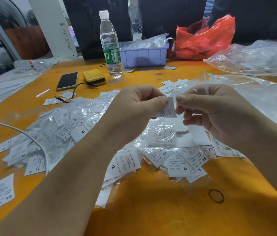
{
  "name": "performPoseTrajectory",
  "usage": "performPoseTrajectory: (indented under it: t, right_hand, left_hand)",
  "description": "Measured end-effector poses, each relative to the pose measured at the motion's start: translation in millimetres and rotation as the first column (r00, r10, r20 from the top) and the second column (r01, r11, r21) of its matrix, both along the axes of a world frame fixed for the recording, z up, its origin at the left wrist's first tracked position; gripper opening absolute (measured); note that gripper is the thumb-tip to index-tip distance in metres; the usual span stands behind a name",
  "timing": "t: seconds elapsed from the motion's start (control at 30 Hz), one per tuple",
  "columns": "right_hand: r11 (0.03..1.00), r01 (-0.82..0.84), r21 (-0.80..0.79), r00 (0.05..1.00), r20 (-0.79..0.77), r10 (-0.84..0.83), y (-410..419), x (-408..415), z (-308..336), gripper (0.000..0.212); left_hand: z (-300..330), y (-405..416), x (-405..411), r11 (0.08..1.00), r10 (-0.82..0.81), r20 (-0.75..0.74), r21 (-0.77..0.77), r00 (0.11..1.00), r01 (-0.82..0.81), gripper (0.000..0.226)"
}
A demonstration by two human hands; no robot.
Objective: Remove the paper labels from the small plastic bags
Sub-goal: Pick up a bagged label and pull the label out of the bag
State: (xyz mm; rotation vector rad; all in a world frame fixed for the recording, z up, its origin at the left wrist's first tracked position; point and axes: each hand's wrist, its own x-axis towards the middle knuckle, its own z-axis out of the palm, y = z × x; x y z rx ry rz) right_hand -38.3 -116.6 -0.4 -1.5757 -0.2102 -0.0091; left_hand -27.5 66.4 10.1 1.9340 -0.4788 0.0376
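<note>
Orange table (151, 210): two hands' fingers (161, 101) pinch one bagged label (169, 109); one bottle (110, 46), one phone (67, 81)

glossy plastic bags (154, 150), matt paper labels (168, 108)

Head view looks forward and down (close) over the orange table (151, 210).

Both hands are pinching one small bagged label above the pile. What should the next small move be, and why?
Probably draw the two hands apart. The left hand and right hand each pinch an edge of the same small clear plastic bag with a white paper label, held above the pile of bagged labels, so separating them should free the label.
</note>
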Motion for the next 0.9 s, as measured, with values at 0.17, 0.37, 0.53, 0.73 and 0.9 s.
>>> performPoseTrajectory:
  t: [0.17, 0.37, 0.53, 0.73, 0.9]
  right_hand:
    - [1.000, -0.027, -0.008, 1.000, 0.012, 0.027, 0.2, -0.1, -0.6, 0.016]
    - [0.996, -0.076, -0.036, 0.997, 0.018, 0.077, 0.7, -1.0, -1.6, 0.017]
    - [0.994, -0.102, -0.041, 0.995, 0.015, 0.102, 0.4, -0.1, -1.9, 0.013]
    - [0.995, -0.090, -0.044, 0.996, 0.024, 0.091, -0.3, -0.2, -1.0, 0.016]
    - [0.996, -0.082, -0.037, 0.996, 0.023, 0.083, -0.6, 0.2, -0.8, 0.017]
  left_hand:
    - [-0.2, 0.1, 0.7, 1.000, 0.006, -0.003, -0.006, 1.000, -0.006, 0.020]
    - [-0.1, 0.4, 1.6, 1.000, 0.008, -0.004, -0.020, 1.000, -0.008, 0.018]
    - [-0.7, 0.1, 2.2, 1.000, 0.019, -0.007, -0.004, 1.000, -0.019, 0.018]
    - [-1.0, 0.6, 2.3, 0.999, 0.036, -0.040, 0.015, 0.999, -0.036, 0.019]
    - [-0.7, 0.4, 2.0, 0.998, 0.042, -0.055, 0.042, 0.998, -0.039, 0.018]
